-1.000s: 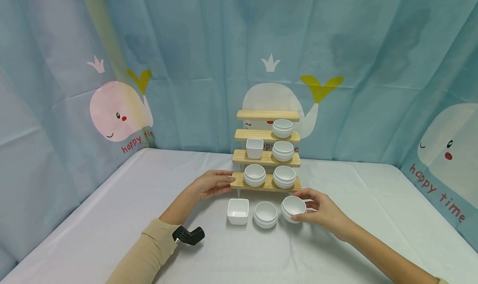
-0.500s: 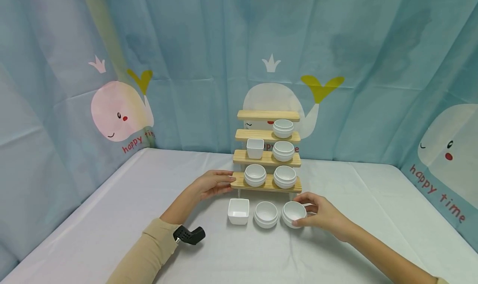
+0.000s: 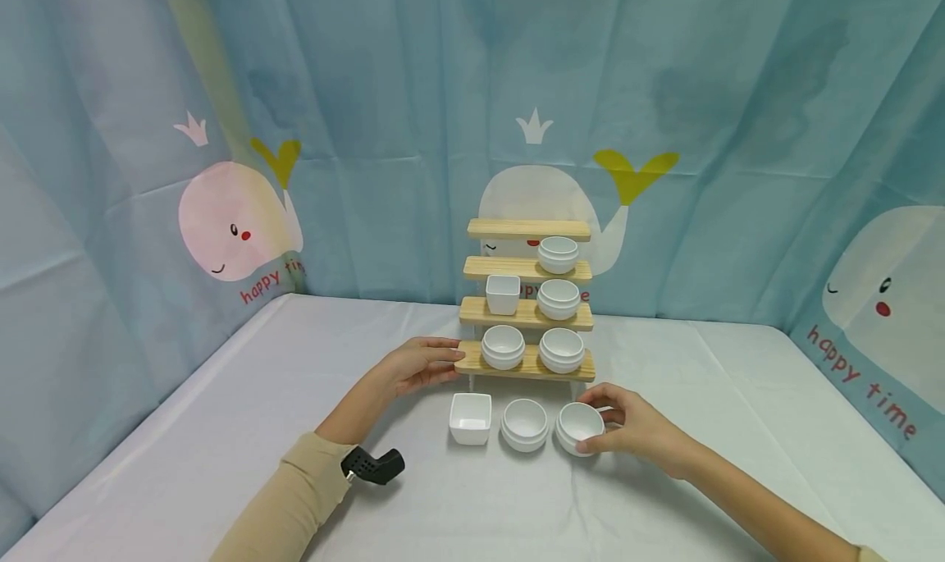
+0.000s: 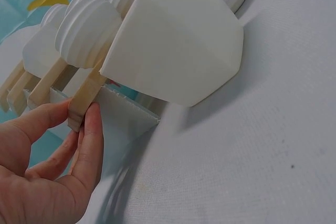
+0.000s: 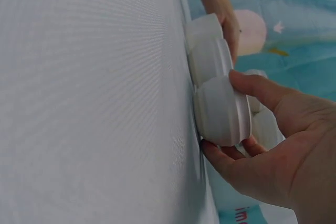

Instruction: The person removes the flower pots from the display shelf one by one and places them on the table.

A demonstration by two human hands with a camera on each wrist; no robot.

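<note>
My right hand (image 3: 641, 432) grips a round white bowl (image 3: 579, 428) at the right end of a row on the tablecloth; in the right wrist view its thumb and fingers span the bowl (image 5: 222, 113). A second round bowl (image 3: 524, 425) and a square white bowl (image 3: 470, 419) stand to its left. Behind them rises a tiered wooden stand (image 3: 527, 314). My left hand (image 3: 421, 365) pinches the left end of its lowest shelf (image 4: 86, 96) between thumb and fingers. On that shelf are two round bowls (image 3: 503, 348) (image 3: 562, 351).
Higher shelves hold a square bowl (image 3: 503, 294) and round bowls (image 3: 558, 299) (image 3: 558, 255); the top plank (image 3: 528, 230) bears nothing. A blue curtain (image 3: 369, 217) with whale prints hangs behind the white tablecloth (image 3: 413, 509). A black device (image 3: 372, 466) is on the left wrist.
My right hand has brought the round bowl down and slightly toward me, level with the other bowls in the front row. My left hand stays at the shelf end.
</note>
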